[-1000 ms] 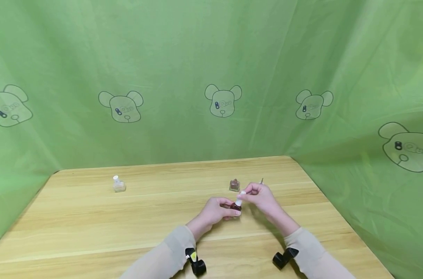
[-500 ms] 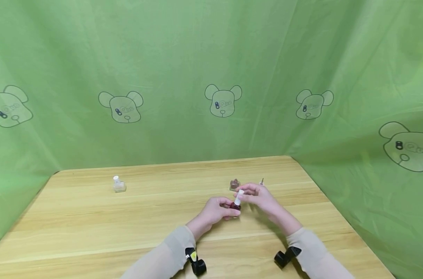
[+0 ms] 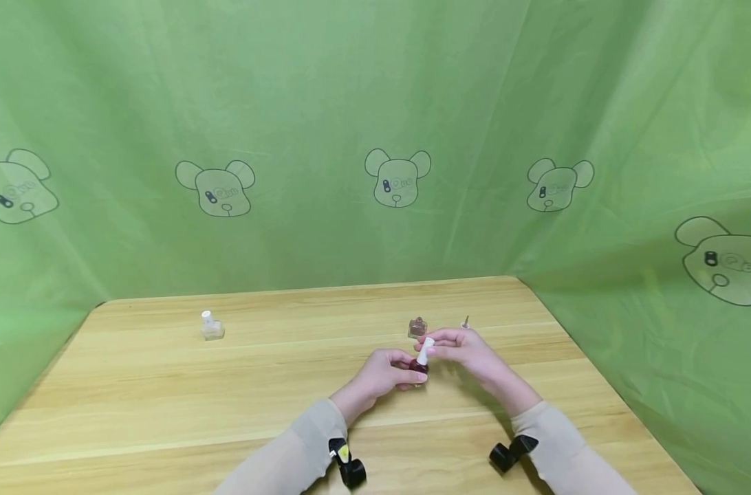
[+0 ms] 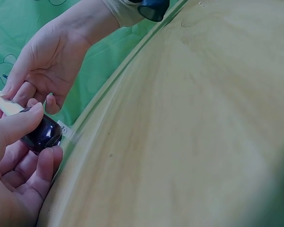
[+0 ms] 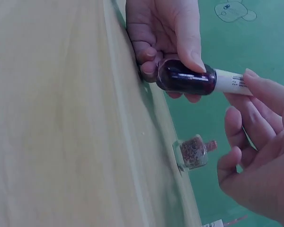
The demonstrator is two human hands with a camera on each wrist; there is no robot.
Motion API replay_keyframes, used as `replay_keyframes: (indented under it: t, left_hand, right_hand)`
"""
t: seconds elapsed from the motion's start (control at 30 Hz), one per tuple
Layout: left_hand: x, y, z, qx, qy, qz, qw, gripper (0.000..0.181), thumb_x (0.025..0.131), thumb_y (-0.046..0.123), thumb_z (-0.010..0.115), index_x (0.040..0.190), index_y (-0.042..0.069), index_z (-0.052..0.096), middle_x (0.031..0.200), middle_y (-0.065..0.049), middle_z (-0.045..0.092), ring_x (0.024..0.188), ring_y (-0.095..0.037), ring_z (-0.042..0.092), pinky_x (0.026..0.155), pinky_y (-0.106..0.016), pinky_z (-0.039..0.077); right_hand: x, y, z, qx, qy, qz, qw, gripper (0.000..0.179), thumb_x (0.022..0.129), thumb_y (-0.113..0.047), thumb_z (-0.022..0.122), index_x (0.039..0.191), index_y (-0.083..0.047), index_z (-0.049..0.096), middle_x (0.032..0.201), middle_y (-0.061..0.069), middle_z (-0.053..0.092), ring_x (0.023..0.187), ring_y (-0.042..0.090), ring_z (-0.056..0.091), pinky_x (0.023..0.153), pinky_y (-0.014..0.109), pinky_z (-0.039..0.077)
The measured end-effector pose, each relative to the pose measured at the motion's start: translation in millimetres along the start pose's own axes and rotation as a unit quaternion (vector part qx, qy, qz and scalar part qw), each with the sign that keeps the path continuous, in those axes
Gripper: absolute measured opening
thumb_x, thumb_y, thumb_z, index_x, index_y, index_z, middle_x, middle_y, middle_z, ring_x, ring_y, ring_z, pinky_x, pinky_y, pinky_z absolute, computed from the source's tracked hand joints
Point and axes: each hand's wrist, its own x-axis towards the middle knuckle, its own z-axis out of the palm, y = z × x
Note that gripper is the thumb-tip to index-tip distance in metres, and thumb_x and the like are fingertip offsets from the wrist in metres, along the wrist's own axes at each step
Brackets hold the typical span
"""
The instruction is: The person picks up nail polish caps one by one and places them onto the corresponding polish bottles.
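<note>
While the left hand (image 3: pixel 380 375) pinches the dark red bottle (image 5: pixel 185 81) over the surface (image 3: pixel 227 392), the right hand (image 3: pixel 467 352) pinches its white cap (image 3: pixel 424 352) between thumb and finger. A slack left grip could let the bottle twist or tip. Since a second ago, the right fingers have shifted, baring more cap.

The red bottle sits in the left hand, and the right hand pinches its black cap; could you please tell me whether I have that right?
Not quite: the cap is white, not black, as the right wrist view shows. The left hand does hold the red bottle, and the right hand pinches its cap.
</note>
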Motion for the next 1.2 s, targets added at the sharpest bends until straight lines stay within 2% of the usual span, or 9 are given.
replay_keyframes:
  t: [0.13, 0.33, 0.53, 0.63, 0.93, 1.07, 1.2]
  left_hand:
    - [-0.4, -0.1, 0.2, -0.003, 0.002, 0.0, 1.0, 0.026, 0.076, 0.003, 0.079, 0.1, -0.002, 0.07, 0.089, -0.007, 0.072, 0.07, -0.01, 0.063, 0.068, -0.029, 0.059]
    - [-0.3, -0.2, 0.5, -0.008, 0.004, -0.003, 0.9999, 0.025, 0.076, 0.003, 0.08, 0.098, -0.001, 0.07, 0.087, -0.006, 0.07, 0.07, -0.01, 0.063, 0.068, -0.028, 0.059]
    - [0.4, -0.5, -0.4, -0.013, 0.006, -0.005, 0.9999, 0.024, 0.075, 0.004, 0.081, 0.097, 0.0, 0.07, 0.084, -0.003, 0.068, 0.071, -0.011, 0.062, 0.068, -0.027, 0.059]
    - [0.3, 0.1, -1.0, -0.013, 0.004, -0.003, 0.9999, 0.026, 0.076, 0.005, 0.08, 0.099, 0.0, 0.07, 0.086, -0.003, 0.068, 0.072, -0.011, 0.062, 0.07, -0.028, 0.06]
    - [-2.4, 6.8, -2.8, -0.011, -0.007, -0.005, 0.9999, 0.029, 0.077, 0.004, 0.079, 0.104, -0.001, 0.069, 0.092, -0.007, 0.07, 0.074, -0.013, 0.064, 0.072, -0.03, 0.059]
    - [-1.4, 11.1, -7.4, -0.003, -0.012, -0.01, 0.9999, 0.03, 0.077, 0.006, 0.079, 0.105, 0.001, 0.069, 0.094, -0.007, 0.07, 0.073, -0.014, 0.064, 0.07, -0.029, 0.058]
    - [0.9, 15.3, -14.9, 0.008, -0.01, -0.005, 0.9999, 0.032, 0.077, 0.008, 0.08, 0.106, 0.002, 0.069, 0.096, -0.007, 0.07, 0.07, -0.014, 0.063, 0.068, -0.029, 0.057]
  right_hand:
    - [-0.3, -2.3, 3.3, 0.001, 0.028, 0.002, 0.9996, 0.039, 0.086, -0.017, 0.072, 0.114, 0.008, 0.062, 0.112, 0.016, 0.072, 0.098, 0.011, 0.07, 0.1, 0.033, 0.046]
    - [-1.4, -5.2, 8.5, -0.002, 0.063, 0.011, 0.9979, 0.037, 0.083, -0.015, 0.075, 0.11, 0.007, 0.064, 0.104, 0.013, 0.075, 0.093, 0.012, 0.072, 0.096, 0.033, 0.047]
    - [-0.1, -2.1, 8.0, -0.007, 0.058, 0.013, 0.9982, 0.038, 0.084, -0.018, 0.075, 0.112, 0.004, 0.064, 0.111, 0.019, 0.071, 0.098, 0.014, 0.07, 0.104, 0.047, 0.039]
    - [0.4, -0.9, 7.7, -0.01, 0.053, 0.01, 0.9985, 0.039, 0.084, -0.02, 0.074, 0.113, 0.003, 0.063, 0.113, 0.019, 0.071, 0.099, 0.015, 0.068, 0.106, 0.049, 0.035]
    - [-2.2, -6.3, 3.4, -0.025, 0.044, 0.003, 0.9987, 0.041, 0.085, -0.017, 0.073, 0.119, 0.002, 0.06, 0.108, 0.004, 0.073, 0.097, 0.011, 0.066, 0.096, 0.034, 0.043]
    - [-3.8, -12.2, -0.4, -0.043, 0.043, -0.018, 0.998, 0.042, 0.086, -0.017, 0.071, 0.121, 0.002, 0.059, 0.115, 0.014, 0.07, 0.101, 0.013, 0.065, 0.095, 0.035, 0.047]
    - [-6.0, -17.7, -4.9, -0.046, 0.045, -0.028, 0.9975, 0.042, 0.087, -0.018, 0.071, 0.122, 0.002, 0.059, 0.121, 0.02, 0.066, 0.109, 0.025, 0.065, 0.093, 0.032, 0.051]
